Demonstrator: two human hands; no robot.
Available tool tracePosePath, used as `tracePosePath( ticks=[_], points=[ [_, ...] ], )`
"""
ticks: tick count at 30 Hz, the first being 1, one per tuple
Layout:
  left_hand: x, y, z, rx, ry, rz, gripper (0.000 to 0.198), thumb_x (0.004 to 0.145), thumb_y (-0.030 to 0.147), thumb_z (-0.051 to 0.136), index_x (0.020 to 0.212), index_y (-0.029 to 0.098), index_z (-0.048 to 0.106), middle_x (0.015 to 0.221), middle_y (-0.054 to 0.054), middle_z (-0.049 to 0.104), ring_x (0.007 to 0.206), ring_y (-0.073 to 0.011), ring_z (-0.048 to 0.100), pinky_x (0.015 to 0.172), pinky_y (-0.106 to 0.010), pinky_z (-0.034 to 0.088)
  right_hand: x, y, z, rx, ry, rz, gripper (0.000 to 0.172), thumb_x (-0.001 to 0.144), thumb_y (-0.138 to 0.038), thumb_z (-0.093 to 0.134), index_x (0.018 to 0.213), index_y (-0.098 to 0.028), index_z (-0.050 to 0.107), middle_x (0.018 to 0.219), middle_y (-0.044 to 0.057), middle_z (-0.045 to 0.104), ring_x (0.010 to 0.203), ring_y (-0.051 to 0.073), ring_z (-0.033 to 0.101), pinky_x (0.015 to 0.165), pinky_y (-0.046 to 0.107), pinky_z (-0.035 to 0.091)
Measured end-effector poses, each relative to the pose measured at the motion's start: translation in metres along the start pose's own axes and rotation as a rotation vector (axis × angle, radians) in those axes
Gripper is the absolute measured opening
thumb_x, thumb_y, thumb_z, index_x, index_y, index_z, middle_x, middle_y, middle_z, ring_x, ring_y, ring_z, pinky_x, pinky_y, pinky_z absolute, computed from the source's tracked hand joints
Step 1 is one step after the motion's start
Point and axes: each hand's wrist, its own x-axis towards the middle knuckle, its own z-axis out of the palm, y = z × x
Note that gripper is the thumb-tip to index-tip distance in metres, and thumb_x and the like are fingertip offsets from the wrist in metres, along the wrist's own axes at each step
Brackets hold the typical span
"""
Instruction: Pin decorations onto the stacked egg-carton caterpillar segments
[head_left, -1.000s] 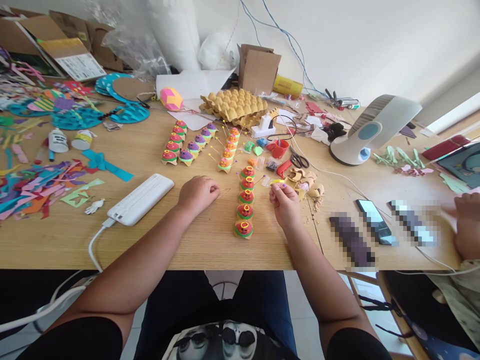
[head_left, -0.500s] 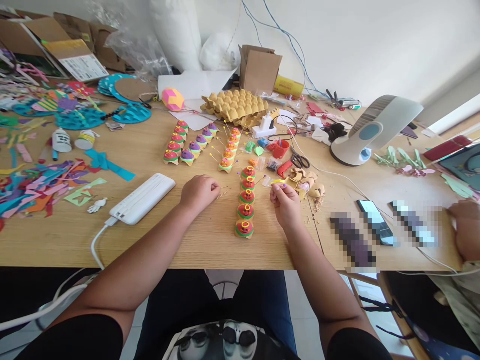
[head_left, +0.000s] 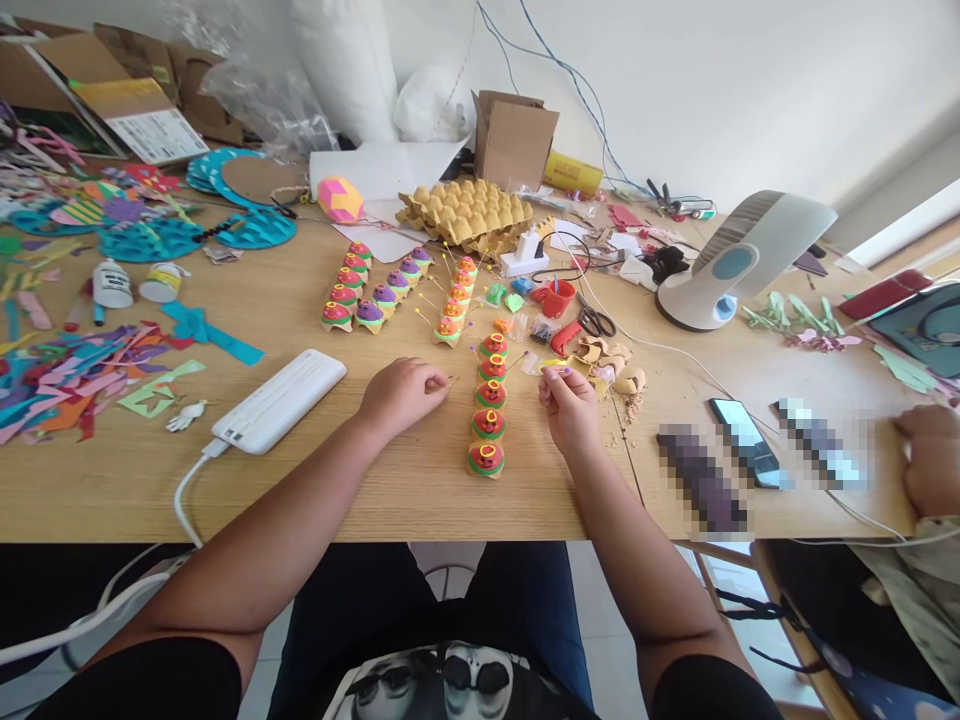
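Note:
A row of red and green painted egg-carton cups with smiling faces and yellow rings on top stands between my hands. Two thin sticks with purple tips rise from its far end. To its left, my left hand rests low at the table, fingers closed around thin wooden toothpicks whose ends poke out. On the other side my right hand is raised slightly, thumb and forefinger pinched. Something tiny and purple shows at those fingertips, too small to name. Beyond stands an orange egg-carton row with yellow-tipped sticks.
Red and purple carton rows stand farther left, before a stack of egg trays. A white power bank lies left. Scissors, carton scraps, a fan and phones are right, near another person's hand.
My left hand has moved slightly right, its fingers now over the toothpicks that lay in front of it. My right hand stays pinched in nearly the same place. The view has shifted a little.

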Motion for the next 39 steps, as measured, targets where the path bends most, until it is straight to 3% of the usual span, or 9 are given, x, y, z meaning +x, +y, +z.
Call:
tracePosePath(
  ticks=[9,18,31,39],
  points=[
    [-0.001,0.002,-0.005,0.113,-0.055,-0.068,0.018,0.088,0.032,0.062,0.082,0.022,0.076,0.091,-0.005,0.076,0.088,-0.023,0.068,0.069,-0.032,0.044,-0.001,0.0,0.001,-0.006,0.006,0.019,0.03,0.068,-0.044,0.089,0.075,-0.02,0.072,0.068,-0.002,0.057,0.06,0.009,0.043,0.054,0.024,0.033],
    [-0.006,0.005,-0.008,0.203,-0.058,-0.038,0.021,0.09,0.035,0.062,0.08,0.021,0.074,0.092,-0.007,0.076,0.091,-0.0252,0.068,0.071,-0.033,0.044,-0.001,-0.001,0.002,-0.019,0.004,0.017,0.03,0.068,-0.044,0.088,0.075,-0.02,0.071,0.069,-0.002,0.057,0.06,0.009,0.043,0.054,0.024,0.032],
    [-0.003,-0.003,-0.012,0.163,0.02,-0.077,0.024,0.091,0.038,0.059,0.077,0.022,0.07,0.091,-0.006,0.075,0.086,-0.0239,0.066,0.067,-0.032,0.04,0.0,0.0,0.001,-0.035,0.01,0.01,0.031,0.069,-0.045,0.087,0.076,-0.02,0.069,0.069,-0.002,0.055,0.061,0.009,0.043,0.054,0.025,0.032],
    [-0.001,-0.005,-0.012,0.15,0.087,-0.093,0.019,0.089,0.033,0.057,0.079,0.022,0.07,0.094,-0.006,0.076,0.091,-0.0241,0.067,0.071,-0.033,0.044,0.002,0.001,-0.001,-0.026,0.017,0.0,0.033,0.067,-0.046,0.088,0.076,-0.021,0.069,0.066,-0.003,0.053,0.059,0.009,0.042,0.054,0.025,0.033]
  ],
)
